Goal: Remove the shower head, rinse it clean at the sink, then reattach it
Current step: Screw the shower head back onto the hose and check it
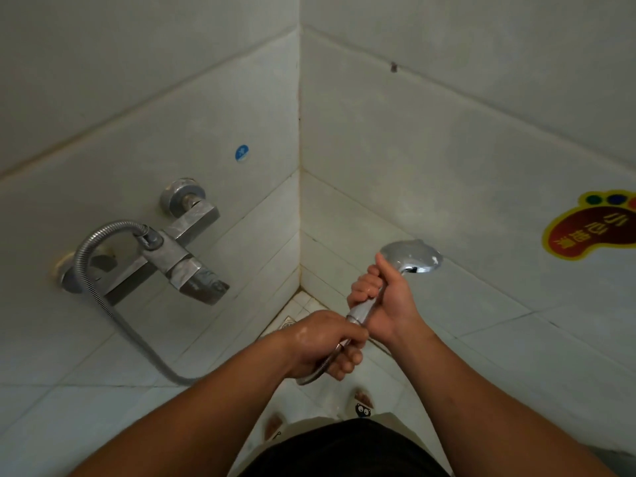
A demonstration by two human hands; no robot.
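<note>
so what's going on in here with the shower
A person in a tiled shower corner holds the round chrome shower head by its handle in the right hand. The left hand grips the ribbed metal hose right at the joint below the handle. The hose's other end is attached to the chrome wall mixer tap. Head and hose look joined; whether the joint is being loosened or tightened cannot be told.

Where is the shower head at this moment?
The shower head is right of centre in the head view, near the wall corner, gripped by the right hand; the left hand holds the hose end below.
</note>
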